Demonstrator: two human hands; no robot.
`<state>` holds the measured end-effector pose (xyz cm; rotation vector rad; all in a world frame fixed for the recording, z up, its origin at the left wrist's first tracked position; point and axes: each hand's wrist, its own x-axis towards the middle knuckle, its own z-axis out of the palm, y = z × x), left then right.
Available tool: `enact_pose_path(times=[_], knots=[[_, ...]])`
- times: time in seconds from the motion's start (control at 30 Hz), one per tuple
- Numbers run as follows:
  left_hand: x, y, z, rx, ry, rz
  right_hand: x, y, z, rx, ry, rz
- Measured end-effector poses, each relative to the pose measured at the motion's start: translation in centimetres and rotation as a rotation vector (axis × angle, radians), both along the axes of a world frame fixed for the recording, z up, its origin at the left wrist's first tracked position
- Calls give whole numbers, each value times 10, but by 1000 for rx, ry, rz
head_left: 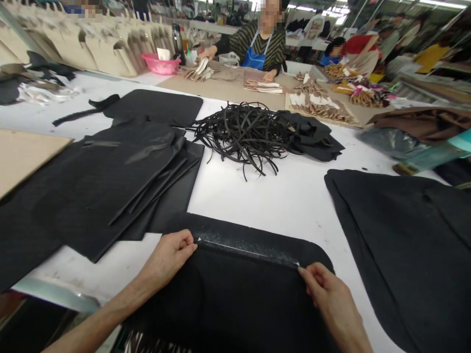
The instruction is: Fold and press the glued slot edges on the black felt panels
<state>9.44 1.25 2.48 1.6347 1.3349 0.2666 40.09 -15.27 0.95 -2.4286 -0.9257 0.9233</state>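
Note:
A black fabric panel (235, 304) with rounded far corners lies on the white table right in front of me. A narrow folded or taped strip (246, 251) runs across it near its far edge. My left hand (170, 257) pinches the left end of that strip, fingers closed. At the strip's right end, my right hand (326, 289) does the same with its fingertips pressed together.
Stacked black panels (110, 176) lie at left, another black panel (405, 245) at right. A tangle of black straps (243, 132) sits mid-table. A cardboard sheet (22, 154) is at far left. A person in a blue apron (263, 46) works across the table beside a pink basin (160, 63).

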Motion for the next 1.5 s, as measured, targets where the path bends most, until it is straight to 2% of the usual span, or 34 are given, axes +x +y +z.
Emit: enact_pose_path(times=[0.23,0.4,0.6,0.9,1.13,1.3,1.5], knots=[[-3,1,1,44,22,-49,1,0,2,-20,-34,37],[0,-2,4,73,36,-7,5,-4,-1,15,-26,52],[2,-1,6,76,40,14,12,-5,-10,-48,41,44],[-1,2,-7,59,39,18,11,-2,-7,-72,21,24],[0,4,-8,51,88,14,7,-2,-5,9,17,27],[0,4,-8,61,125,-40,2,0,0,33,-5,-19],[-2,5,-10,179,339,-185,-1,3,2,69,11,-71]])
